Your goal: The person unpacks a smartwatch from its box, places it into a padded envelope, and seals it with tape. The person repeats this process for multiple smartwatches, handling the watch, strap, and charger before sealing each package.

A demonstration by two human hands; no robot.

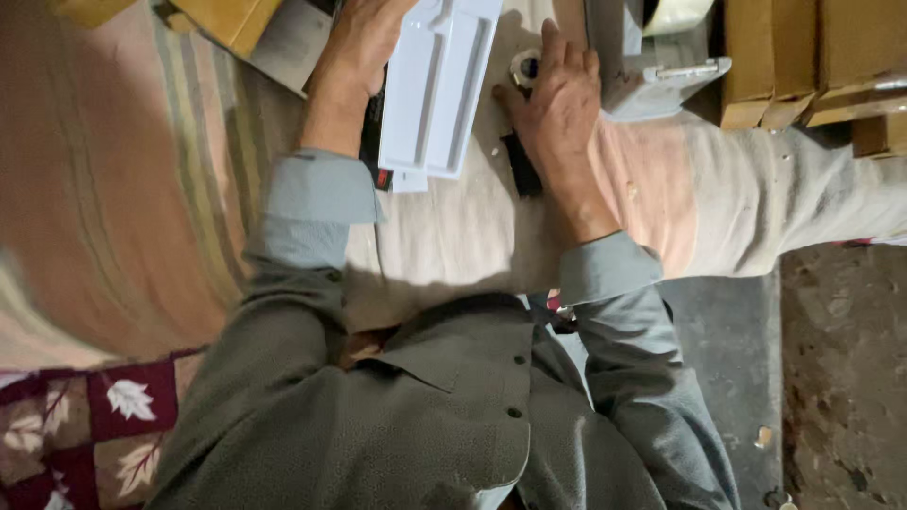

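White moulded plastic, a long panel (436,85) with raised ribs and shallow channels, lies on a pale cloth-covered surface (444,236) just ahead of the person, angled away from the body. The left hand (364,42) rests at the panel's left edge, palm down, fingers running out of view at the top of the frame, so whether they curl around the edge cannot be told; the placement looks meant to pin the panel so it does not slide on the soft cloth. Beneath that edge a dark flat piece with a small red mark (376,156) peeks out. The right hand (557,109) sits just to the right of the panel, fingers held loosely together and bent down over a small round white-and-dark part (525,66), touching or nearly touching it; a firm grip is not visible. Under the heel of this hand a slim black bar (521,168) lies on the cloth, likely kept close for reach. Further right stands a grey plastic housing (652,80), and beyond it brown cardboard boxes (812,61) are stacked together. Grey shirt sleeves (302,246) frame the work, and a striped blanket (113,189) spreads to the left.
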